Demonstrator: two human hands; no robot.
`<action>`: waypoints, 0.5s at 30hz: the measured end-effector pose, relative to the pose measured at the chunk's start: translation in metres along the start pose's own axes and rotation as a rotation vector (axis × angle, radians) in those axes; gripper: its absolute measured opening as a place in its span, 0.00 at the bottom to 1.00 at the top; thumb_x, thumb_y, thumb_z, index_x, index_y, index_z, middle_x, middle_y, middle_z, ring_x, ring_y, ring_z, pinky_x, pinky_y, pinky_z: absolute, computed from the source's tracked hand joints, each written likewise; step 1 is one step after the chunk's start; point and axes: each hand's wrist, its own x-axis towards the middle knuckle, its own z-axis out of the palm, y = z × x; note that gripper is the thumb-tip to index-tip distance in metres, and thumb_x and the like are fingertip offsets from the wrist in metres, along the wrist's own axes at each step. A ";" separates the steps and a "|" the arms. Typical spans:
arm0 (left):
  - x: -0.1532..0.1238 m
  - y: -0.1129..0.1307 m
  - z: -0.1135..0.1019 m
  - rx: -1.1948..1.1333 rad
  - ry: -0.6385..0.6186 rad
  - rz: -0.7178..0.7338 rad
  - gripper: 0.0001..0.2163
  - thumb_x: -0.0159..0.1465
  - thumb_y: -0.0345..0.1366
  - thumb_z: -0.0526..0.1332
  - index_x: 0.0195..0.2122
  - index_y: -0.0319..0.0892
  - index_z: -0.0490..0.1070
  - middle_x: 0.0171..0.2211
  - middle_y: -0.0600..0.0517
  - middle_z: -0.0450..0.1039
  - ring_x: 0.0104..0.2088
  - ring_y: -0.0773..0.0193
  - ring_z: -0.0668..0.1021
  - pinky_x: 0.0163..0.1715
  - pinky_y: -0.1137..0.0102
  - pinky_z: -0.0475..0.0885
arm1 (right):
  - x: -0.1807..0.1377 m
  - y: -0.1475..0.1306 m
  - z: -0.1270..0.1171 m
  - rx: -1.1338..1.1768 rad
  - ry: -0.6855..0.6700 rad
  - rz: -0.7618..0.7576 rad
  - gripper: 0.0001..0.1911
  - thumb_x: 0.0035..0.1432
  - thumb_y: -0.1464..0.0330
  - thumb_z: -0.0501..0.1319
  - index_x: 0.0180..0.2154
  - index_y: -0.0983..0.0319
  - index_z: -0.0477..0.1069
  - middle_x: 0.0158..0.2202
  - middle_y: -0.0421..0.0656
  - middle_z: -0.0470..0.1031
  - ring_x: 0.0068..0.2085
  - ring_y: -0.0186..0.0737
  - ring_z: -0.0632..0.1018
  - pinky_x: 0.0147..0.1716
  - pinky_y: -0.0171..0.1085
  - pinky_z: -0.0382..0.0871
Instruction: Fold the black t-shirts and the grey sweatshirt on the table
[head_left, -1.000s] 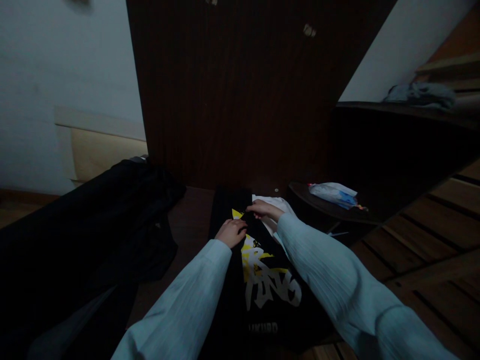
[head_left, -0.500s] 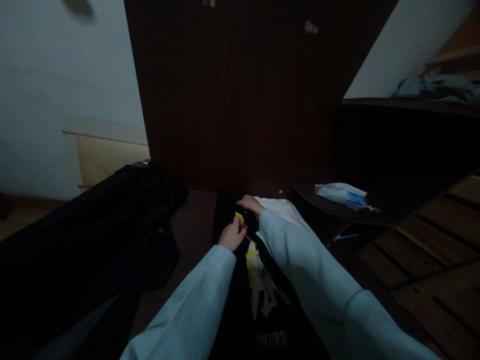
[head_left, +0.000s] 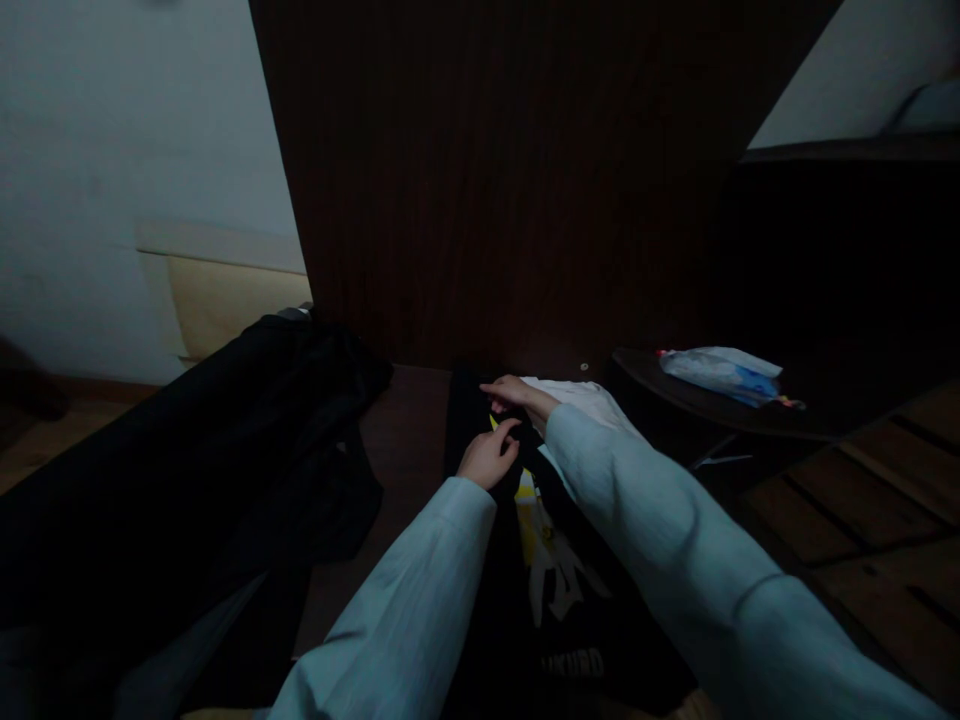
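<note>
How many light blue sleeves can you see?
2. The left sleeve comes up from the bottom, along the left of the printed black garment. The right sleeve slants in from the lower right. More could be hidden in folds.

Under the left hand [head_left: 487, 458] and right hand [head_left: 519, 393], the garment [head_left: 504, 605] is black with a yellow-and-grey lettered print [head_left: 534, 540]. The 2 sleeves [head_left: 420, 590] are pale blue. The cloth [head_left: 589, 399] beside the right hand is white.

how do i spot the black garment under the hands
Start at the tall dark panel. Below it, under the left hand and right hand, lies the black garment; unlike the black cloth at left, it bears yellow and pale print.
</note>
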 end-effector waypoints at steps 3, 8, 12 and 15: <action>0.000 -0.001 0.001 0.058 -0.028 0.065 0.14 0.61 0.34 0.50 0.46 0.46 0.67 0.43 0.53 0.73 0.43 0.64 0.74 0.46 0.71 0.65 | -0.034 0.020 -0.009 0.202 0.038 -0.229 0.07 0.52 0.67 0.57 0.31 0.65 0.68 0.29 0.42 0.73 0.29 0.29 0.72 0.30 0.28 0.65; 0.000 -0.001 0.001 0.088 -0.046 0.017 0.14 0.61 0.34 0.50 0.46 0.44 0.68 0.42 0.51 0.74 0.42 0.60 0.75 0.44 0.68 0.67 | -0.129 0.079 -0.015 0.231 0.171 -0.283 0.13 0.46 0.65 0.61 0.35 0.63 0.67 0.30 0.40 0.71 0.33 0.33 0.72 0.35 0.33 0.66; 0.001 -0.001 0.000 0.047 -0.041 -0.039 0.14 0.60 0.34 0.51 0.46 0.45 0.68 0.38 0.53 0.75 0.39 0.61 0.76 0.41 0.69 0.68 | -0.208 0.129 -0.005 0.234 0.197 -0.119 0.16 0.43 0.60 0.62 0.32 0.63 0.66 0.23 0.37 0.67 0.25 0.32 0.69 0.28 0.33 0.65; 0.003 -0.003 0.000 -0.015 -0.027 -0.060 0.13 0.59 0.34 0.52 0.44 0.46 0.68 0.37 0.54 0.74 0.38 0.63 0.76 0.40 0.71 0.68 | -0.257 0.155 0.014 0.198 0.191 -0.065 0.16 0.44 0.60 0.61 0.34 0.62 0.67 0.23 0.37 0.68 0.25 0.32 0.69 0.26 0.32 0.63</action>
